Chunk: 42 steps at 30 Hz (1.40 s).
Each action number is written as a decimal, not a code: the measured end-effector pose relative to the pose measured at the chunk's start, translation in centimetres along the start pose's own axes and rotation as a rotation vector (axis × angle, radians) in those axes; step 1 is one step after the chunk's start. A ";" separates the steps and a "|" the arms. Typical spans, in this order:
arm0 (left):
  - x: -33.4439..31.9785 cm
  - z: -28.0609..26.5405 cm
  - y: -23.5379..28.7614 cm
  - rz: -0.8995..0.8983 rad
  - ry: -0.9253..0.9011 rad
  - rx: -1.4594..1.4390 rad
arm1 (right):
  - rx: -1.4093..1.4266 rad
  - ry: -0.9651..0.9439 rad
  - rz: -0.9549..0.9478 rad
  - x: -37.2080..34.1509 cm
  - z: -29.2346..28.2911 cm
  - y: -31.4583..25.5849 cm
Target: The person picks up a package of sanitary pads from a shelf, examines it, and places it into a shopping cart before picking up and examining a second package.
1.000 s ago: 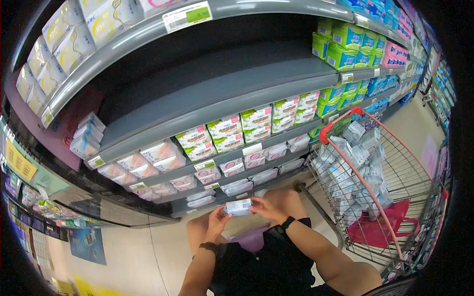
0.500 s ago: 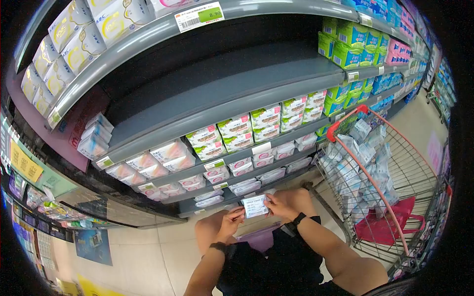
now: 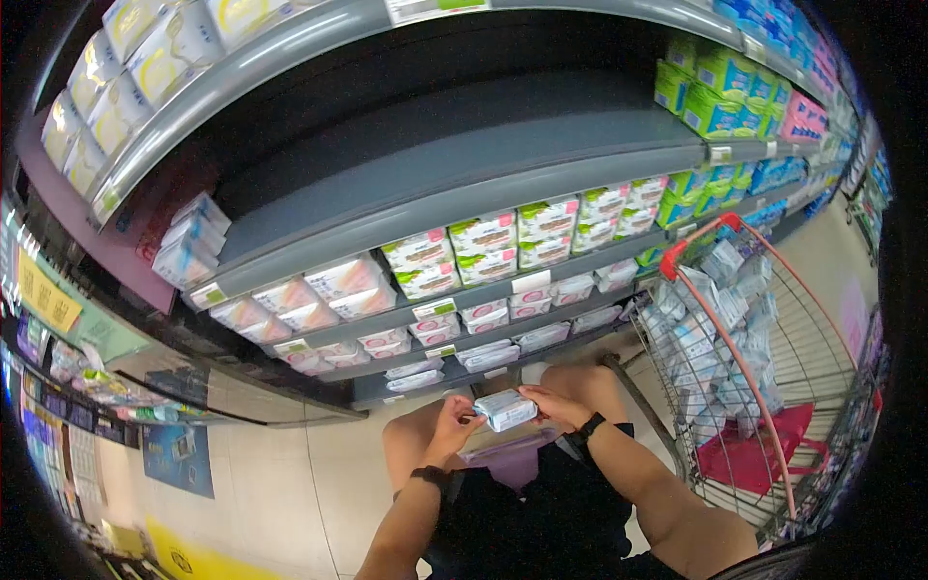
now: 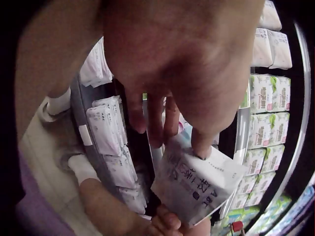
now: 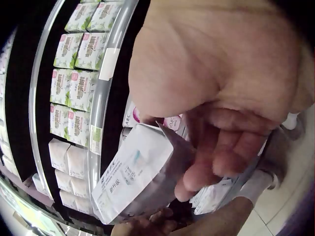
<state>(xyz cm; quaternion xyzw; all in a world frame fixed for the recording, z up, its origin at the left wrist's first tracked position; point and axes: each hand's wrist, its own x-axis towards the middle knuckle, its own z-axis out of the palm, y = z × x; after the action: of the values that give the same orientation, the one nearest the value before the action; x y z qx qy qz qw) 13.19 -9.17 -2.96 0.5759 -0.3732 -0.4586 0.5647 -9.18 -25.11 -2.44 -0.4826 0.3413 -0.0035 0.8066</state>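
Between both hands, above the lap, is a small white and pale-blue pack of sanitary pads [image 3: 507, 411]. My left hand [image 3: 454, 422] pinches its left end. In the left wrist view the thumb lies across the pack's printed face [image 4: 189, 184], and the other fingers are partly hidden behind it. My right hand [image 3: 553, 404] holds the right end. Its curled fingers [image 5: 204, 172] show beside the pack's dark, shaded side in the right wrist view, with the thumb mostly hidden. The pack is tilted, showing a broad face and one side.
A wire shopping cart with a red rim [image 3: 733, 353] stands close on the right, holding many similar packs [image 3: 720, 338] and a red bag [image 3: 749, 454]. Ahead is a grey shelf [image 3: 464, 208] stocked with green-and-white packs [image 3: 483, 246]. A few packs [image 3: 191, 246] sit at its left end.
The pack has been turned over between the hands: a barcode side showed first, then a flat text panel, now a tilted face and side. The shelf and cart have shifted right in view.
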 end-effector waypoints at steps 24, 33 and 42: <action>0.1 -2.8 -3.2 -0.229 -0.124 0.318 | -0.305 0.072 -0.094 -1.4 1.1 -0.3; -0.6 1.1 2.0 0.021 -0.363 -0.017 | -0.273 0.097 -0.027 -2.8 1.7 -2.1; -0.7 0.1 0.9 -0.218 -0.292 0.114 | -0.159 -0.134 -0.279 -3.6 2.0 -1.8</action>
<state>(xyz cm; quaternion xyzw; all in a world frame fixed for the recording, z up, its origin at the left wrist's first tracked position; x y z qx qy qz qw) 12.96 -8.60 -1.97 0.5716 -0.4118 -0.5738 0.4178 -10.20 -23.34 1.55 -0.5865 0.2158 -0.0561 0.7786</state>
